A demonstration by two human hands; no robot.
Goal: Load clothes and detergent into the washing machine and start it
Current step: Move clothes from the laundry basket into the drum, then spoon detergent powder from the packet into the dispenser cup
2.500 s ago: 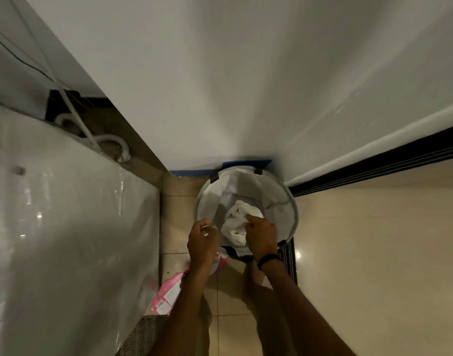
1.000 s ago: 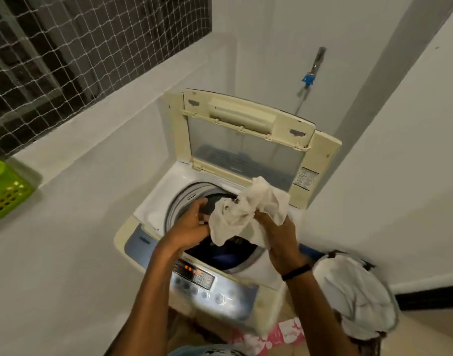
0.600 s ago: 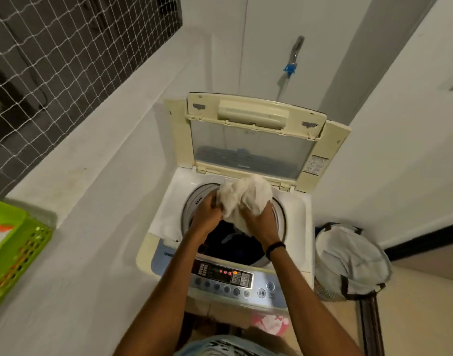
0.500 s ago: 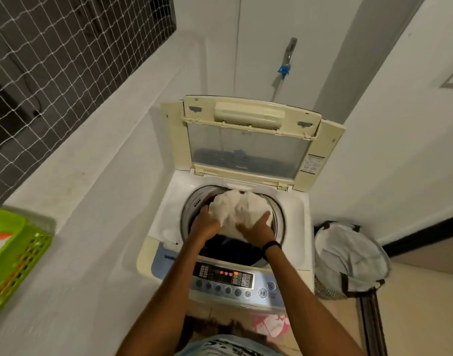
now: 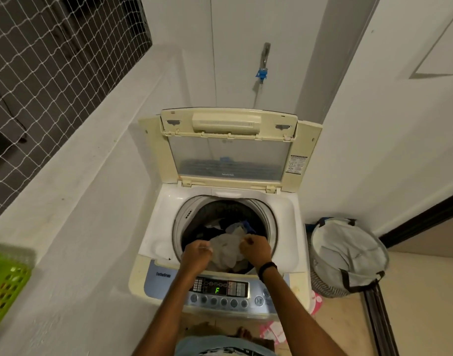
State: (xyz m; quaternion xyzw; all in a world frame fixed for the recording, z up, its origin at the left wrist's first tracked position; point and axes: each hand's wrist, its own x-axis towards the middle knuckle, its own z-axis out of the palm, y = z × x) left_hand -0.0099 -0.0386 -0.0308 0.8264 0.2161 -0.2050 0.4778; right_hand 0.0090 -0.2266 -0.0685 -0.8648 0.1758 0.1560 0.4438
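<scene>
A cream top-loading washing machine (image 5: 153, 227) stands with its lid (image 5: 230, 155) raised against the wall. Dark and blue clothes (image 5: 246, 226) lie in its drum. A white garment (image 5: 226, 246) sits low in the drum mouth. My left hand (image 5: 195, 251) grips its left edge and my right hand (image 5: 253, 246), with a black wristband, grips its right edge, both with curled fingers. The control panel (image 5: 220, 289) shows a green "F". A pink packet (image 5: 271, 332), possibly detergent, lies on the floor by the machine's front right corner.
A white mesh laundry basket (image 5: 348, 255) stands on the floor right of the machine. A green plastic basket (image 5: 6, 283) sits on the ledge at far left. A tap (image 5: 264, 62) with a blue fitting hangs on the wall behind. A netted window fills the upper left.
I lifted the white garment out of the laundry basket, carried it over the machine and lowered it with both hands into the drum.
</scene>
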